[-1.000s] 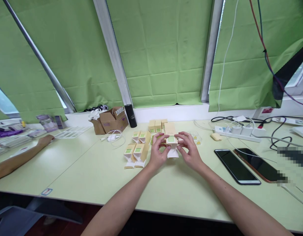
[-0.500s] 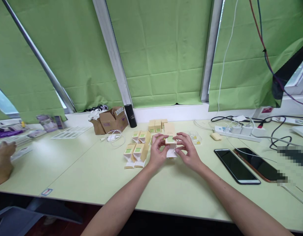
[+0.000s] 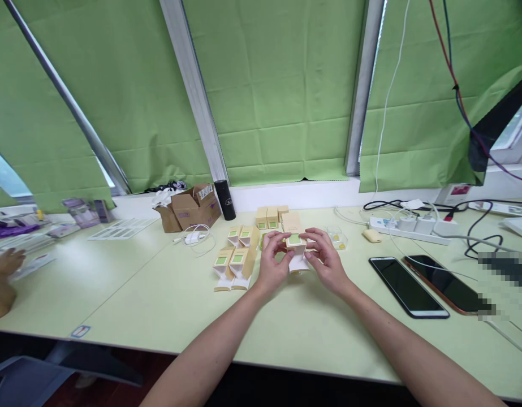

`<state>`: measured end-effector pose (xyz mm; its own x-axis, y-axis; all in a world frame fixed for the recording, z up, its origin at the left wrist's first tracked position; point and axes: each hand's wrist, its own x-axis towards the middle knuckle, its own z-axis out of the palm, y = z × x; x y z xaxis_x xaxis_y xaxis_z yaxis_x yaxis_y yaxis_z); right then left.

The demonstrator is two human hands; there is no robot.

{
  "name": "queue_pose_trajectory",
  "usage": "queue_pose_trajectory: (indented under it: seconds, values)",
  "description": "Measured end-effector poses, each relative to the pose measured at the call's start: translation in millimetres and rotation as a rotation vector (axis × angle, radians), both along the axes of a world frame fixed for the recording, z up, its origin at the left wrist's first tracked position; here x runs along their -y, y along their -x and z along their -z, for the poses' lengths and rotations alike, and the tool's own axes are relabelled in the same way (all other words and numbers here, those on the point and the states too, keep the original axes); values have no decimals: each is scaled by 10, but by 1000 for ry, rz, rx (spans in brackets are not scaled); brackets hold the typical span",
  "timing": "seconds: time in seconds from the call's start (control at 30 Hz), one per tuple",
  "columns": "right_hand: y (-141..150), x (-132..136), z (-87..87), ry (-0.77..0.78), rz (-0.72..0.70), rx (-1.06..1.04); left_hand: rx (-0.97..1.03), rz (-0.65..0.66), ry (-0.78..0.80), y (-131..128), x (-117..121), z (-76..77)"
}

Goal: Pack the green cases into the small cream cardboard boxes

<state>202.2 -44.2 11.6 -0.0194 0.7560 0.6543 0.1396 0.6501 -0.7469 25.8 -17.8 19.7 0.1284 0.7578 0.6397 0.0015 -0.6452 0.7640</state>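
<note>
Between my two hands is a small tan cardboard box (image 3: pixel 297 262) with a green square on its top and a white flap hanging toward me. My left hand (image 3: pixel 276 261) grips its left side with fingers and thumb. From the right, my right hand (image 3: pixel 325 257) holds the same box, fingers at the upper edge and thumb lower down. Left of my hands stand several similar boxes (image 3: pixel 238 257) in two rows, white flaps open to the front. Behind lie several closed tan boxes (image 3: pixel 267 216), and another tan box (image 3: pixel 291 221) rises just beyond my fingers.
Two phones (image 3: pixel 407 287) lie on the right, near a power strip (image 3: pixel 439 232) with tangled cables. A clear plastic container (image 3: pixel 337 237) sits behind my right hand. An open brown carton (image 3: pixel 195 209) and a black cylinder (image 3: pixel 225 200) stand back left. Another person's hand (image 3: pixel 4 271) is far left.
The box in my hands has tipped slightly and shifted a little right; both hands keep hold. The other person's hand at far left has moved down and left.
</note>
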Motion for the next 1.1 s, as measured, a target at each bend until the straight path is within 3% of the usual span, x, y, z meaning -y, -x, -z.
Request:
queue_pose_trajectory:
  seconds: [0.23, 0.63, 0.83, 1.1]
  values:
    - [13, -5, -6, 34, -15, -37, -52, 24, -28, 22, 36, -24]
    - [10, -47, -9, 50, 5, -139, -147, 220, -52, 95, 12, 15]
    - [9, -70, -2, 40, 28, -170, -261, 205, -115, 95, -4, 43]
    - [16, -94, 23, 45, 66, -157, -272, 196, -125, 97, 8, 39]
